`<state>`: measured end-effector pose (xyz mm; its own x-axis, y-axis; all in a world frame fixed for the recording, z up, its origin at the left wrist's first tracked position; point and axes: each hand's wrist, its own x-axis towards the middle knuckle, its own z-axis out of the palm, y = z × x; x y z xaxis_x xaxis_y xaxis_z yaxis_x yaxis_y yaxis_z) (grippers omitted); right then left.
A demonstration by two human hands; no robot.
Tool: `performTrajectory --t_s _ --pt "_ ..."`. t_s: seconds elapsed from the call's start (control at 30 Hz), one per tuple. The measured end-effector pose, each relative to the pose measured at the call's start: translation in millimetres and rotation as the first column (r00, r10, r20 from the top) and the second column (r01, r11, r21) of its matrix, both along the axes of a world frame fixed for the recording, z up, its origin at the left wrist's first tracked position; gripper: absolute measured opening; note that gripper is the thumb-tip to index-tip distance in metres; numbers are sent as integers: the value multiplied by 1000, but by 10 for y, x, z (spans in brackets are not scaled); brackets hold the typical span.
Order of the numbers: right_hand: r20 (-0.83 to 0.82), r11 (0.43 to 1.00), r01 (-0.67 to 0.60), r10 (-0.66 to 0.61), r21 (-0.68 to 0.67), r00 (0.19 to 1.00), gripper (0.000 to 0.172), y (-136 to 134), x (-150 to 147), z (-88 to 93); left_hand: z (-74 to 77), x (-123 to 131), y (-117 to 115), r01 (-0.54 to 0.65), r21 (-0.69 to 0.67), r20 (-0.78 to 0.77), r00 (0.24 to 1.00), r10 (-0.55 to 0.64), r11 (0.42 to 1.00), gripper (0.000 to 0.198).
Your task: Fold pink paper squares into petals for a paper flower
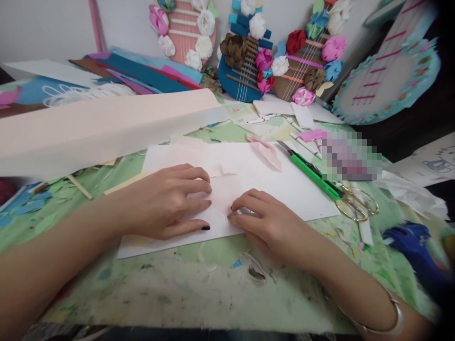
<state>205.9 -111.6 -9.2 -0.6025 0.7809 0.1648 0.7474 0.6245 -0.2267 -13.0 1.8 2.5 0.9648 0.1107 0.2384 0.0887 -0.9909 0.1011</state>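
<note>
Pink paper [226,188] between left grip [174,201], right grip [268,220].

Before you, a softly lit, pale grey wall [124,26] rises behind the table [302,308], a pink upright strip [95,28] at its left; a blotchy green covering [159,293] with dark specks lies over your table

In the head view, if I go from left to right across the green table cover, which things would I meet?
Blue paper scraps → pale stick → left hand → right hand → gold scissor handles → blue glue gun.
</note>
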Motion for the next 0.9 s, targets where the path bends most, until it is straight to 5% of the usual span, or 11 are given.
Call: performTrajectory --t_s 0.1,0.27,0.4,0.53,0.9 --pt "-1 1000 3 -3 -2 1000 18 1 -2 6 21 -24 43 44 44 -85 996 -41 998 24" --pt "-16 1000 10 -10 -2 1000 20 -5 -8 -3 -58 26 -9 -143 -55 127 981 149 988 21" --pt "-37 1000 17 -17 -1 999 22 -5 -10 -18 -195 156 -108 -321 -173 87 937 339 931 72" --pt "-53 1000 25 -26 -11 998 24 1 -10 -28 -318 235 -121 -427 -219 -4 900 437 877 88" --pt "-62 999 34 -35 -14 997 22 -8 -15 -32 -389 235 -54 -427 -211 -71 904 422 879 85"
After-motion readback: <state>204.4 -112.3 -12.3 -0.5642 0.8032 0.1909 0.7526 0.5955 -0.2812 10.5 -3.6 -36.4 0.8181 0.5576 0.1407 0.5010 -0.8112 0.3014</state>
